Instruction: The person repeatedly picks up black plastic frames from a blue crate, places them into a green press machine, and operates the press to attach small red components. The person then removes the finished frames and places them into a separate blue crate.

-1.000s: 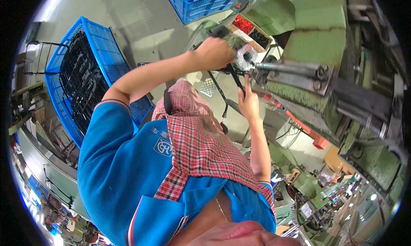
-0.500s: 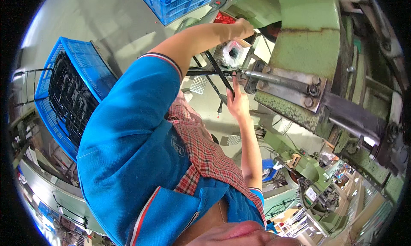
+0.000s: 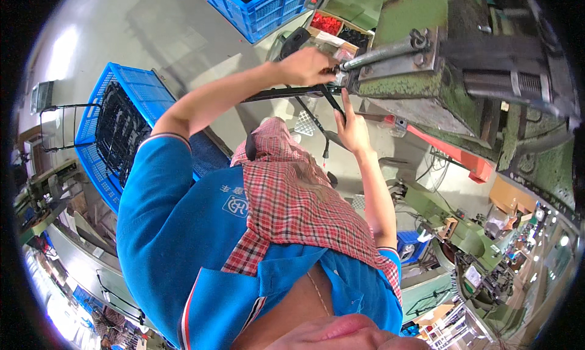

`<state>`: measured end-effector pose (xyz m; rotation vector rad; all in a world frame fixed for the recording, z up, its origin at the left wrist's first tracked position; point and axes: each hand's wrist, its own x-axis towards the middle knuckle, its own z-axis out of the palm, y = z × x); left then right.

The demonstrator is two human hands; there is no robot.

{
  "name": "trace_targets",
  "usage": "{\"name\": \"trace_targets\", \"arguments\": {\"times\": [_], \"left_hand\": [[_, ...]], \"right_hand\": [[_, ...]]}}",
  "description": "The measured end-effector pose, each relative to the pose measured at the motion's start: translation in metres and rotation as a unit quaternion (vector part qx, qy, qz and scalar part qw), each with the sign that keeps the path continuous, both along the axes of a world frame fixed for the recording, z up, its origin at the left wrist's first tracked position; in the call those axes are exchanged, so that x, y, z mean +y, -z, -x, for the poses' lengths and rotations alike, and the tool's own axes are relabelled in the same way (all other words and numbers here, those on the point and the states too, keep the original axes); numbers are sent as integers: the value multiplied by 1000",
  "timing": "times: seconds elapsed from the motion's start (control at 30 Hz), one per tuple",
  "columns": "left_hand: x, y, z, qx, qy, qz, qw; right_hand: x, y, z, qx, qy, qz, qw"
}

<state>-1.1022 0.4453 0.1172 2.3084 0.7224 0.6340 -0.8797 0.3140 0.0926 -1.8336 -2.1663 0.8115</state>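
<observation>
My left hand [image 3: 309,67] is closed, with its fingertips bunched at the small metal end of the spring-wrapped rod [image 3: 390,51] on the green machine [image 3: 420,100]. What is between those fingertips is too small to make out. A black tubular frame [image 3: 274,94] reaches up to the machine's front end, one tube running left and others slanting down. My right hand [image 3: 353,132] grips a slanting tube from below, its index finger stretched up along the tube joint beside the machine. A black rod with a dark tip [image 3: 326,149] hangs below.
Beyond my left hand, an open box holds red parts [image 3: 326,24] and black parts [image 3: 354,38]. A blue crate [image 3: 256,14] stands at the back. Another blue crate [image 3: 137,94] at left is filled with black parts. A red bar [image 3: 451,152] sits under the machine.
My left hand has come back from beside the parts box to the rod end at the machine. My right hand stays at the black frame. The whole view has shifted.
</observation>
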Motion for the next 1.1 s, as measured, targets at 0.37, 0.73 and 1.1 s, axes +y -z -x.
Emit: {"name": "trace_targets", "arguments": {"times": [0.37,0.73,1.1], "left_hand": [[-41,-12,-27,124,-134,-38,982],[-40,47,-29,105,-153,-192,964],[2,11,34,106,66,-223,967]], "right_hand": [[4,-12,3,-25,-4,-24,999],[5,-2,-2,22,-15,-9,1000],[-8,-24,-7,78,46,-4,996]]}}
